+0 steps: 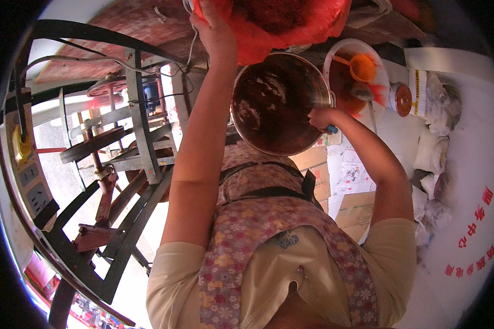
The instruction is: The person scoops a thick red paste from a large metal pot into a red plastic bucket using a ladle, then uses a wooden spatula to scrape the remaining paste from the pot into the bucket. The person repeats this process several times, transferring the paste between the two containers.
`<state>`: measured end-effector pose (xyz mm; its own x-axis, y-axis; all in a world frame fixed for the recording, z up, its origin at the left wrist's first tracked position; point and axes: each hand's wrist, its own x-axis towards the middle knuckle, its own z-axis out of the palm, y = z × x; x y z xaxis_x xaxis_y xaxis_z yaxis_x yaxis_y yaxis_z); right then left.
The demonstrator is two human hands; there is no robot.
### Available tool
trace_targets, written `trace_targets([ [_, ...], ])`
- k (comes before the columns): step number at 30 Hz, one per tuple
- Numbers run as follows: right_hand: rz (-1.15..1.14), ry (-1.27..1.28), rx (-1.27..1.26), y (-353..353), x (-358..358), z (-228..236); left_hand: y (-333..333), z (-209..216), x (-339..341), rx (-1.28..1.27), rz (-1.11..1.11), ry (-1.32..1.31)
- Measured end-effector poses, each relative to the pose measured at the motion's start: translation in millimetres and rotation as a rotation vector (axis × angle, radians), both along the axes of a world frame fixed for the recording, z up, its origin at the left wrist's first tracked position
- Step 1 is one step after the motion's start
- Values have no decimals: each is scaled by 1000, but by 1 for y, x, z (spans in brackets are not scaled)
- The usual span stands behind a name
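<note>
White wall rises at our right. Our right hand closes round a blue handle over the pot; our left hand clutches red plastic above; rightward, a basin holds an orange ladle.

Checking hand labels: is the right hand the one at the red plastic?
No, the left hand is at the red plastic; the right hand is by the pot.
</note>
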<state>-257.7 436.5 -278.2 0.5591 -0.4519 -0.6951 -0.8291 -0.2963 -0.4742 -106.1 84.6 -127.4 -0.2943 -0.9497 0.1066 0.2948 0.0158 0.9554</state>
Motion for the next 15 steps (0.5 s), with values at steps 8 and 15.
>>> trace_targets([
  [8, -869, -38, 498, -3, 23, 73, -2, 16, -1, 94, -1, 119],
  [15, -1105, -226, 672, -13, 63, 45, 5, 22, -3, 110, 114, -35],
])
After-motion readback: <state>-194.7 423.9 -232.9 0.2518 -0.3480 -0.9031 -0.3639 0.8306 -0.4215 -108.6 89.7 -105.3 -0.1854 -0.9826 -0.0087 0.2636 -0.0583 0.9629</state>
